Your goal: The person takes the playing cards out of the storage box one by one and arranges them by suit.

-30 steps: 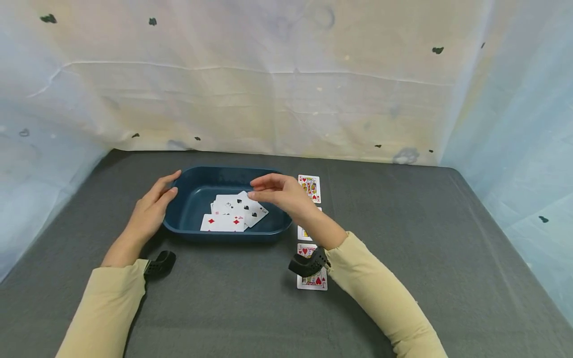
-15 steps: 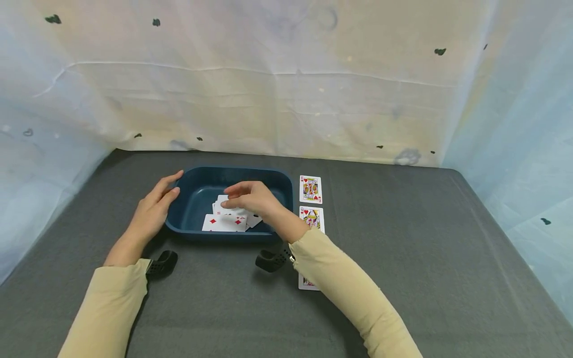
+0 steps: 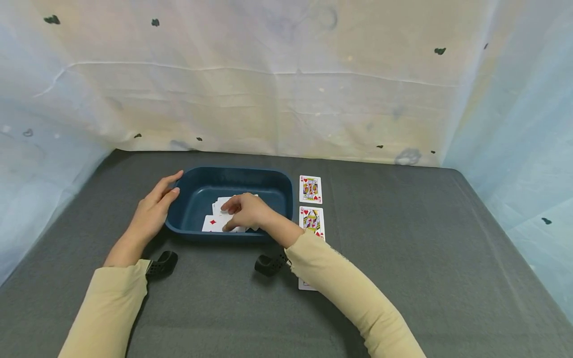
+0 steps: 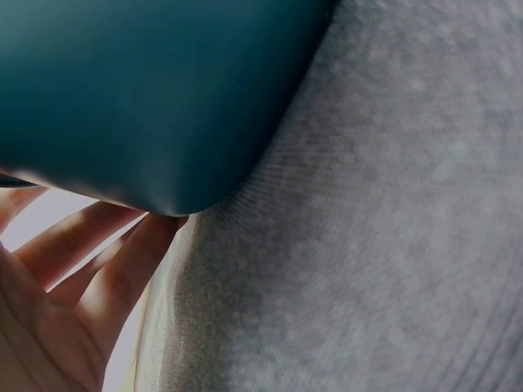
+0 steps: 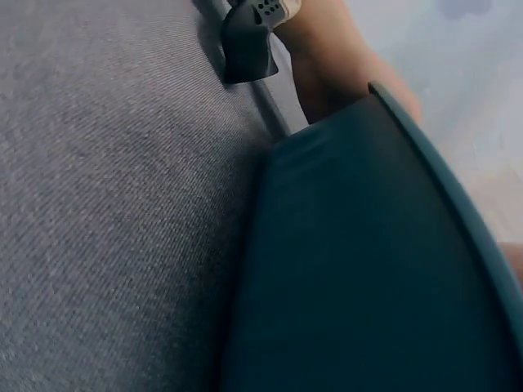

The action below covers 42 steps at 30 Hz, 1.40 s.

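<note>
Left hand (image 3: pixel 149 211): straightish fingers touched blue tray (image 3: pixel 228 237), left end
Right hand (image 3: pixel 250 211): was kinda spread over cards (image 3: pixel 211 223)

Wrist views low; same tray (image 3: pixel 224 238) close

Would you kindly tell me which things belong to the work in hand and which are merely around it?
Likely in the work:
Blue tray, touched by the left hand
Cards inside it, under the right hand
King of hearts, queen of hearts, beside the tray
Card mostly behind right sleeve

Surroundings:
Grey tabletop
Patterned cloth backdrop
Black wrist devices
</note>
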{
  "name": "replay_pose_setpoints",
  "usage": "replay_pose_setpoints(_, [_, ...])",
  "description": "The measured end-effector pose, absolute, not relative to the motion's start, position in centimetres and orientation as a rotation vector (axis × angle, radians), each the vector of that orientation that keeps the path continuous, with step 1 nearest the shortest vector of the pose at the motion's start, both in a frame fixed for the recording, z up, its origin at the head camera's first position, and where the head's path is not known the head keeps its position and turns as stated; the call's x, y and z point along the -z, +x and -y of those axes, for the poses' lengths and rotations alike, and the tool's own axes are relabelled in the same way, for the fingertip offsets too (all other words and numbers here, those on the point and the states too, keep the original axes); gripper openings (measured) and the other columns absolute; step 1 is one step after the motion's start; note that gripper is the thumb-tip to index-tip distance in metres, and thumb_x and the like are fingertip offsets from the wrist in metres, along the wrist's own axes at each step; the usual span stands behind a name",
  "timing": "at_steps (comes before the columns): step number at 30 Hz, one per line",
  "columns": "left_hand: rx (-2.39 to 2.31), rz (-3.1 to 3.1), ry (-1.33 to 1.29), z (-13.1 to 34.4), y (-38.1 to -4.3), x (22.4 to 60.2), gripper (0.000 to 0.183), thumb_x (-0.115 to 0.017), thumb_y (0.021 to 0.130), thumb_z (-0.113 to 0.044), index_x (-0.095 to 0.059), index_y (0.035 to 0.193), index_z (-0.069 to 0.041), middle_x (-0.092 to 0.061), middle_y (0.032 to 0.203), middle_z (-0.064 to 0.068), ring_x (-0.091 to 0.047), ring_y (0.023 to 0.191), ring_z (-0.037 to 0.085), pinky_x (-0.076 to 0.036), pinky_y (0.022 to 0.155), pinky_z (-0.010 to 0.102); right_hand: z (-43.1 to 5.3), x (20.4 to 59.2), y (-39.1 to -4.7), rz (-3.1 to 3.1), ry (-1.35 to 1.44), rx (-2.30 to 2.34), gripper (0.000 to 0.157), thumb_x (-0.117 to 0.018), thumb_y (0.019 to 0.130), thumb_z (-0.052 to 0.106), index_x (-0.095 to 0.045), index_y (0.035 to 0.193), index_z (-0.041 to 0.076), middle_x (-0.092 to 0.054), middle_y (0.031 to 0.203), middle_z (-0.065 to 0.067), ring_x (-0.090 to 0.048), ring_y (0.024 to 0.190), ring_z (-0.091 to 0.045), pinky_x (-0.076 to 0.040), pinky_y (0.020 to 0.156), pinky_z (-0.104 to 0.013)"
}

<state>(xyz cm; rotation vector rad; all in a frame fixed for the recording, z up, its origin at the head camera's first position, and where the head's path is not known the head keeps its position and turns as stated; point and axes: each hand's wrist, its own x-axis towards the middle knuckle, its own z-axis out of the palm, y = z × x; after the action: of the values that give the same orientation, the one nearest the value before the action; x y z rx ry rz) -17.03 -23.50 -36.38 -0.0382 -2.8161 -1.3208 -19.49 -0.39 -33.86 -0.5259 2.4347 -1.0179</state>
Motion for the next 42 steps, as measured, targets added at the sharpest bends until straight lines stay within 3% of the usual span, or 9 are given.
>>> replay_pose_setpoints(13, [1.323,2.821,-0.032,23.4,-17.1,36.5,0.052,-0.028,0.105,-0.042,-0.020,0.154,-0.026,-0.031,0.149,0.030,-0.033,0.132,0.052,-0.029,0.097,0.072,0.9,34.0,-18.9,-2.602,-0.676,0.689,0.035,-0.075,0.081,0.014,-0.068,0.116,0.013,-0.063,0.098,-0.002,-0.051,0.084,-0.010,-0.040,0.072,-0.019])
replay_pose_setpoints(21, [1.319,2.811,-0.061,23.4,-17.0,36.4,0.052,-0.028,0.105,-0.042,-0.021,0.154,-0.026,-0.032,0.148,0.030,-0.033,0.131,0.052,-0.030,0.097,0.072,0.8,33.9,-18.9,-2.651,-0.618,0.625,0.030,-0.078,0.079,0.024,-0.067,0.106,0.016,-0.058,0.086,0.002,-0.050,0.084,-0.011,-0.039,0.082,-0.033])
replay_pose_setpoints(33, [1.334,2.812,-0.047,23.6,-17.0,36.4,0.053,-0.028,0.104,-0.043,-0.020,0.154,-0.027,-0.027,0.152,0.028,-0.031,0.133,0.052,-0.027,0.099,0.072,-0.1,33.8,-19.6,-2.428,-0.459,1.180,0.016,-0.073,0.084,0.011,-0.066,0.099,0.009,-0.062,0.093,-0.002,-0.055,0.084,-0.013,-0.044,0.067,-0.021])
replay_pose_setpoints(42, [1.348,2.812,-0.065,23.7,-16.9,36.4,0.054,-0.028,0.104,-0.045,-0.019,0.154,-0.028,-0.025,0.153,0.028,-0.029,0.134,0.052,-0.027,0.099,0.072,-1.5,33.1,-19.5,-2.337,-0.320,1.558,0.044,-0.069,0.086,0.004,-0.056,0.127,0.011,-0.065,0.102,-0.011,-0.062,0.080,-0.016,-0.049,0.064,-0.022])
